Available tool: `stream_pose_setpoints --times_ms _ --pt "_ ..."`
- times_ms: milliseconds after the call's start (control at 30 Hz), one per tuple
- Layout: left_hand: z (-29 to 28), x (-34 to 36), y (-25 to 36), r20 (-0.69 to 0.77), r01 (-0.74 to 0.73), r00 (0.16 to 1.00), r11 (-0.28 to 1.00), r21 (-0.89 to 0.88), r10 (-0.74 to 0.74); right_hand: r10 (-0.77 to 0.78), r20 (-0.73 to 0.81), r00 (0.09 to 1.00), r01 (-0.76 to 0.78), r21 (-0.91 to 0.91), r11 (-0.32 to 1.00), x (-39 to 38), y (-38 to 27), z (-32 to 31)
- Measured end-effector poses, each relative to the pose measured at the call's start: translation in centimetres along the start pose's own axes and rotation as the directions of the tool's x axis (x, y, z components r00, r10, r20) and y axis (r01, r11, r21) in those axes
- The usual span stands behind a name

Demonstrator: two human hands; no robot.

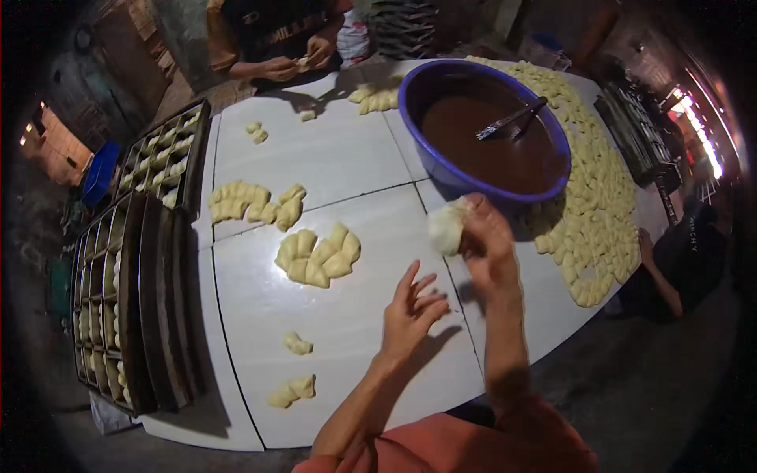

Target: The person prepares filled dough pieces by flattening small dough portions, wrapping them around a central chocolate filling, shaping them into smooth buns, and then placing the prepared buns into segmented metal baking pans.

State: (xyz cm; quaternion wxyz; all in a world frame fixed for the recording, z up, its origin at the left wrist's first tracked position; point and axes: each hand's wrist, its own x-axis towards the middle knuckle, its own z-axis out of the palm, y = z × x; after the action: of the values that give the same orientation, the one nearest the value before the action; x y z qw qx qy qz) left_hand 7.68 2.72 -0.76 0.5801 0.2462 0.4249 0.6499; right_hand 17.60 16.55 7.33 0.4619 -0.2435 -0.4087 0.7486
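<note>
A pale, flattened piece of dough (pixel 446 229) hangs from my right hand (pixel 487 240), pinched between thumb and fingers just below the basin. My left hand (pixel 412 314) is over the white tiled table with its fingers spread and nothing in them. To its left lies a cluster of dough pieces (pixel 318 256). Behind that cluster is another row of dough pieces (pixel 240 200). Nearer me are a small dough piece (pixel 298 343) and a few joined dough pieces (pixel 292 391). The purple basin (pixel 406 102) holds brown filling (pixel 473 154).
Metal-handled tools (pixel 509 122) rest in the basin. Many dough pieces (pixel 591 189) cover the table's right side. Divided trays with dough (pixel 102 307) are stacked along the left edge. Across the table a person's hands (pixel 300 65) work dough; another person's arm (pixel 661 272) is at right.
</note>
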Motion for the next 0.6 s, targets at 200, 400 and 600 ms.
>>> stream_pose_setpoints --times_ms 200,400,600 --pt "-5.1 -2.6 -0.7 -0.179 0.095 0.981 0.989 0.113 -0.074 -0.001 -0.096 0.995 -0.087 -0.905 0.417 13.0 -6.9 -9.7" --pt "-4.7 -3.3 2.8 -0.164 0.138 0.982 0.947 0.289 -0.093 0.433 0.077 0.898 0.087 -0.996 -0.004 16.4 -3.9 -13.9" --pt "-5.2 -3.3 0.7 -0.188 0.257 0.956 0.954 0.156 -0.227 0.348 -0.039 0.937 -0.175 -0.912 0.371 14.1 -6.6 -9.3"
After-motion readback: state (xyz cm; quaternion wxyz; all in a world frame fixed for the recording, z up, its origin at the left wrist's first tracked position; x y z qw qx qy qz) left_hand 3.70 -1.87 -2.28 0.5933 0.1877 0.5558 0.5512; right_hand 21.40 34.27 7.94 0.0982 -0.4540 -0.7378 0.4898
